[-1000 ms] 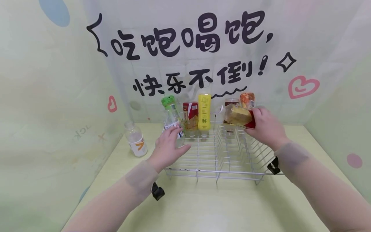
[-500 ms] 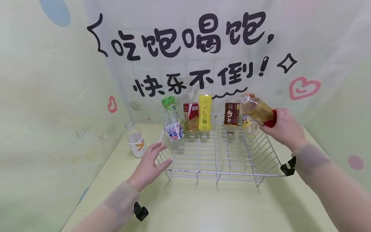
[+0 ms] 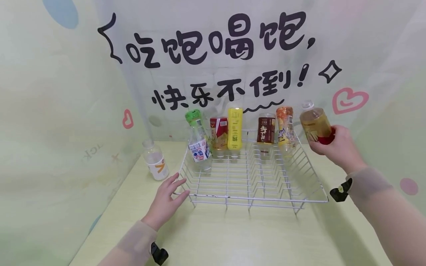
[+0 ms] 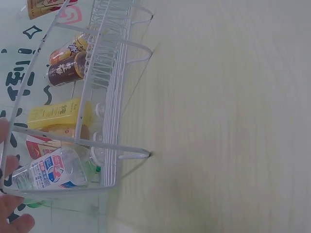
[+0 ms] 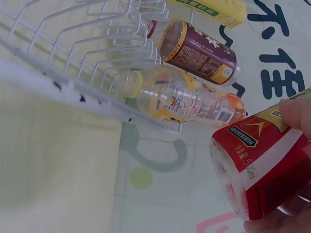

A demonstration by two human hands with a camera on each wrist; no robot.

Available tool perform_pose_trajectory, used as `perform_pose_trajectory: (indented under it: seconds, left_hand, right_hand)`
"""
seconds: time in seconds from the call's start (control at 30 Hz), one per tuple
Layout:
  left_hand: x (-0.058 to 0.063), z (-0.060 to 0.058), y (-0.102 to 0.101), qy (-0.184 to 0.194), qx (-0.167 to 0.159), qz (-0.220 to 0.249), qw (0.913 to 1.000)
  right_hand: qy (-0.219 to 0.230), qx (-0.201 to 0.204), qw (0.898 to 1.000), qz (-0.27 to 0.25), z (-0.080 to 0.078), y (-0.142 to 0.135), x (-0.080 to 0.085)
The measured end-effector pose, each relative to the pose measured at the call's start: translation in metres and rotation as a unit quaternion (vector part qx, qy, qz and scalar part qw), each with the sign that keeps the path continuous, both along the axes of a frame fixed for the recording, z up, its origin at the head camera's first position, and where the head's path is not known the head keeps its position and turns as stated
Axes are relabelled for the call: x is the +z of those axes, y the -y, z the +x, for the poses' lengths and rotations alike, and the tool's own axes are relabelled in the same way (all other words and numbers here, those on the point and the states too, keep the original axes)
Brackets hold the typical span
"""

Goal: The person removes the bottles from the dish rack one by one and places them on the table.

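My right hand (image 3: 339, 147) grips a plastic bottle (image 3: 315, 123) with a red and gold label near its base. The bottle tilts with its white cap up, in the air right of the white wire dish rack (image 3: 279, 200). Its red base end (image 5: 267, 165) fills the right of the right wrist view. Fingers spread and loosely bent, my left hand (image 3: 164, 201) is at the rack's front left corner, seeming to touch the wire. In the rack's back left leans a clear bottle (image 3: 200, 149) with a green top end, beside a red-labelled bottle (image 3: 219, 135) and a yellow bottle (image 3: 235, 129).
At the rack's back right stand a brown-labelled bottle (image 3: 266, 129) and an orange-topped bottle (image 3: 285, 127), both neck down. A clear bottle with a white label (image 3: 156, 162) stands on the table (image 3: 233, 236) left of the rack. A printed curtain (image 3: 206, 22) hangs behind.
My right hand has carried the red-labelled bottle rightward from over the rack, turning its cap more upward. My left hand has left the green-ended bottle and come back to the rack's front left corner.
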State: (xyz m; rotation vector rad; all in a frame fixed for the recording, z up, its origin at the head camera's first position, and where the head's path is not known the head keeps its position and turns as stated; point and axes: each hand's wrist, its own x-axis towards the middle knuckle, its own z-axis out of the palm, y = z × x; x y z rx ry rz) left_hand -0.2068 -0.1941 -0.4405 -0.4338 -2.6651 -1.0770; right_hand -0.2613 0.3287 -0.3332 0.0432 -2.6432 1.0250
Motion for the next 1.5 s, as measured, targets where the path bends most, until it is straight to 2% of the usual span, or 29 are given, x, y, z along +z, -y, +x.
perform_pose_trajectory:
  seconds: [0.27, 0.47, 0.77, 0.9, 1.17, 1.5]
  left_hand:
    - [-0.004, -0.001, 0.003, -0.006, 0.001, 0.014, 0.9999]
    - [-0.004, 0.001, 0.006, 0.004, 0.002, 0.024, 0.9997]
    - [-0.010, 0.004, 0.005, 0.023, 0.005, 0.038, 0.9990]
    - [-0.011, 0.003, 0.004, 0.026, 0.007, 0.044, 0.9987]
    - [-0.009, 0.003, 0.003, 0.033, 0.009, 0.038, 0.9987]
    - [-0.009, 0.003, 0.003, 0.027, 0.010, 0.039, 0.9988]
  right_hand:
    - [0.030, 0.004, 0.997, -0.066, -0.006, -0.018, -0.014]
    - [0.042, -0.002, 0.989, -0.140, -0.012, -0.025, -0.028]
    - [0.064, -0.042, 0.978, -0.194, -0.023, -0.039, -0.067]
    - [0.096, -0.054, 0.970, -0.217, -0.024, -0.041, -0.083]
    - [0.131, -0.052, 0.969, -0.202, -0.031, -0.044, -0.107]
    - [0.151, -0.051, 0.974, -0.162, -0.037, -0.040, -0.117]
